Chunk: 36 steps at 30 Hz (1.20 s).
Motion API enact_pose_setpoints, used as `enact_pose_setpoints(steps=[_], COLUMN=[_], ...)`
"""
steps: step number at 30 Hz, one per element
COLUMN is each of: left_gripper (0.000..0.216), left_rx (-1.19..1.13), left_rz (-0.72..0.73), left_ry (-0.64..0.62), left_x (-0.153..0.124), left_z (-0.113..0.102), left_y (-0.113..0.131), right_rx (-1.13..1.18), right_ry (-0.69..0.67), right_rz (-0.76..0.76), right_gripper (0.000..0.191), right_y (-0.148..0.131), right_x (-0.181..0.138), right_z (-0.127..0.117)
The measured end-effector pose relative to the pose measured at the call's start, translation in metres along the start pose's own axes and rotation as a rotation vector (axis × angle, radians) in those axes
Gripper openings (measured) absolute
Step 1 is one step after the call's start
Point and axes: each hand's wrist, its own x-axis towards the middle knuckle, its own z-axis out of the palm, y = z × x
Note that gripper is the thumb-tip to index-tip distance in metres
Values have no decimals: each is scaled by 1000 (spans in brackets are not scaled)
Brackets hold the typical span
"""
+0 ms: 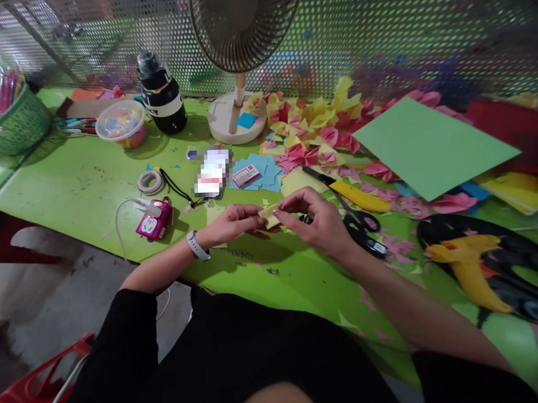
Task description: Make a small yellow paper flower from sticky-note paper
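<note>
Between my two hands is a small piece of yellow paper (269,215), held above the green table (74,185). My left hand (234,223), with a pale watch band at the wrist, pinches its left end. Thumb and fingers of my right hand (316,220) close on its right end. Another yellow paper piece (215,215) lies partly behind my left hand. Beyond the hands are blue paper squares (268,165) with a small red and white box (246,176) on them, and a phone (213,173). Scissors (362,223) and a yellow utility knife (359,195) lie right of my right hand.
A fan (237,117), a black bottle (164,102) and a lidded tub (121,121) stand at the back. Folded paper flowers (310,123) pile up behind a large green sheet (439,145). A pink power adapter (154,220) sits left; a yellow glue gun (474,265) lies right.
</note>
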Motion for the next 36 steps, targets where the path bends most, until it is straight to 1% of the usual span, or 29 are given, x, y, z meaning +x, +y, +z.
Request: enact_pose_setpoints(steps=[2,4,7,13,19,23,26,28,30,32,36], left_gripper=[26,27,30,36,43,47,45,45,45,45,44], left_rx=[-5,-17,-39,-32,37,28,34,43,47,49,74], left_rz=[-7,-26,-54,-90,-157,-155,-132,-113,-97,-87,-89], left_ry=[-4,-16,-45,-10,9,10,2,-3,-2,5,-27], left_x=[-1,-1,-1,-1,-1,-1,-1,-1,-1,-2,-3], left_z=[1,2,2,4,9,12,12,11,10,9,7], left_y=[1,2,2,-1,-2,-2,-3,-4,-4,-3,3], right_rx=[8,2,-29,-87,-182,-179,-172,-179,-178,-152,-113], right_ry=[-17,-77,-110,-25,-11,13,18,-30,-135,-230,-269], right_rz=[41,67,36,-59,-162,-185,-150,-84,-19,9,7], right_gripper=[26,25,23,21,19,20,22,27,35,42,45], right_y=[0,0,1,1,0,2,-1,-4,-7,-9,-12], right_x=[1,3,4,2,1,1,1,1,1,0,-1], right_z=[-3,-4,-3,2,4,5,4,2,1,2,2])
